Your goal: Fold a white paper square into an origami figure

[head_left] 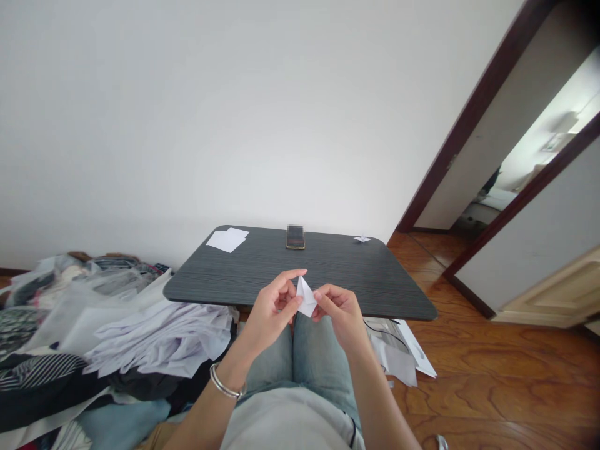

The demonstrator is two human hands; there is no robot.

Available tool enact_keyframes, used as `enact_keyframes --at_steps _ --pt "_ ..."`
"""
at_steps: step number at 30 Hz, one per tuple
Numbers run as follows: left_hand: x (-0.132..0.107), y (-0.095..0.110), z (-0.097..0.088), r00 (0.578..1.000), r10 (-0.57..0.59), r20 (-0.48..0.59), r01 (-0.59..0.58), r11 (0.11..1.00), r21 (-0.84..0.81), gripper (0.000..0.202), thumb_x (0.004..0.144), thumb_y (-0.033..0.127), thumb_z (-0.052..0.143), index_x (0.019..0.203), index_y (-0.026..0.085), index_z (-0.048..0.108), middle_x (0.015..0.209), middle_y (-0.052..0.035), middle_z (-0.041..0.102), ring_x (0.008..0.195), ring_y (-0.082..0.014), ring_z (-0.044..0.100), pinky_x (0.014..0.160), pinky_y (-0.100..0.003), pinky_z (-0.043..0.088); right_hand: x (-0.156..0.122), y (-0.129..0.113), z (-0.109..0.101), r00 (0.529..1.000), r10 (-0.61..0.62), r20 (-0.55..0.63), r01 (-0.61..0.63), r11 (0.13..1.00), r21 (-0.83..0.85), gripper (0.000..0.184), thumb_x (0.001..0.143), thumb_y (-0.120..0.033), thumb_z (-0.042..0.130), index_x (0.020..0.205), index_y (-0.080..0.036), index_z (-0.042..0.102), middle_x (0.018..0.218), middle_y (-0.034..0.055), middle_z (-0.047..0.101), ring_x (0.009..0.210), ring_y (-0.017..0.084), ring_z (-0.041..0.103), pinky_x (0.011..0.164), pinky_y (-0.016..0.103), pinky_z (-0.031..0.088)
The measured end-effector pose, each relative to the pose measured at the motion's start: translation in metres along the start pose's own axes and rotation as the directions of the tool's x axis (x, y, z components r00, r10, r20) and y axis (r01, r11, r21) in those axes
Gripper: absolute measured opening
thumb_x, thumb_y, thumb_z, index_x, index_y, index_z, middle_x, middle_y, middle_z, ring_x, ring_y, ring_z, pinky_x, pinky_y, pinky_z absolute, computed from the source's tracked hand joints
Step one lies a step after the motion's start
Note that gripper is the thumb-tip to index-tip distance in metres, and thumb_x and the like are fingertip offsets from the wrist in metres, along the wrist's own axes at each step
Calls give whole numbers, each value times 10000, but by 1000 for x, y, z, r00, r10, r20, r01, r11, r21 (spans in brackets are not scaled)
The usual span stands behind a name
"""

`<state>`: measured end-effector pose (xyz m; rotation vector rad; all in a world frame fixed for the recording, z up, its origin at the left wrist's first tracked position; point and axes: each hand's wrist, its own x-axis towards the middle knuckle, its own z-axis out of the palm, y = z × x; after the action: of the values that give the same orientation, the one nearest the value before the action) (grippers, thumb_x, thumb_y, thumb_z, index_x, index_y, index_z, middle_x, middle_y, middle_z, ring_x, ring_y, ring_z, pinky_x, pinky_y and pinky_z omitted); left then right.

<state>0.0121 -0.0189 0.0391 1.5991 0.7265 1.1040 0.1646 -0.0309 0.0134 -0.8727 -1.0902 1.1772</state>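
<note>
A small piece of folded white paper point(306, 299) is held up over the near edge of the dark table point(253, 269), its pointed tip upward. My left hand point(276, 304) pinches it at the left side, with the index finger stretched toward the tip and the thumb lower down. On the right side, my right hand point(336, 306) grips the paper's edge between thumb and bent fingers. Several white sheets point(227, 239) lie at the table's far left. At the far right stands a small folded paper crane point(362, 239).
A phone point(295, 237) rests near the table's back edge by the white wall point(262, 112). Heaped clothes and bags point(154, 337) fill the floor at left. Papers and a cable point(398, 350) lie under the table's right side. A doorway point(487, 137) opens at right.
</note>
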Motion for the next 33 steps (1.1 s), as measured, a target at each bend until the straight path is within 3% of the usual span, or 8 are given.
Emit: enact_keyframes --at_steps 12,23,25,29,33 --pt "0 -2 0 999 10 38 -10 1000 7 369 835 245 549 1196 173 526 641 61 428 479 -59 423 466 -177 364 1 2 -5 1000 -9 20 9 1000 -26 182 691 -313 734 605 -162 680 475 -11 638 396 91 559 422 188 494" --pt "3 -8 0 998 -28 53 33 995 -92 430 811 323 592 1198 174 479 629 72 424 463 -59 422 429 -173 355 -2 1 -2 997 -76 5 76 990 -116 200 676 -273 725 568 -165 596 448 -29 587 378 81 505 382 176 433" --pt "5 -11 2 998 -61 21 63 991 -119 380 800 380 596 1095 157 511 615 69 431 457 -65 409 405 -175 339 -4 1 0 996 -87 10 88 987 -134 190 686 -253 710 574 -167 582 447 -34 574 375 76 489 377 172 417" --pt "8 -11 7 995 -95 -32 94 995 -41 307 800 440 570 714 150 513 557 54 441 449 -60 362 411 -182 276 -7 0 2 995 -99 19 101 977 -189 172 693 -208 685 578 -169 564 454 -44 556 380 72 477 384 172 402" --pt "8 -7 9 998 -18 -67 27 990 141 322 838 396 518 635 146 510 557 34 465 518 -83 410 483 -197 300 -8 0 2 992 -118 37 123 960 -252 170 707 -198 660 578 -168 554 475 -44 546 396 75 481 393 178 399"
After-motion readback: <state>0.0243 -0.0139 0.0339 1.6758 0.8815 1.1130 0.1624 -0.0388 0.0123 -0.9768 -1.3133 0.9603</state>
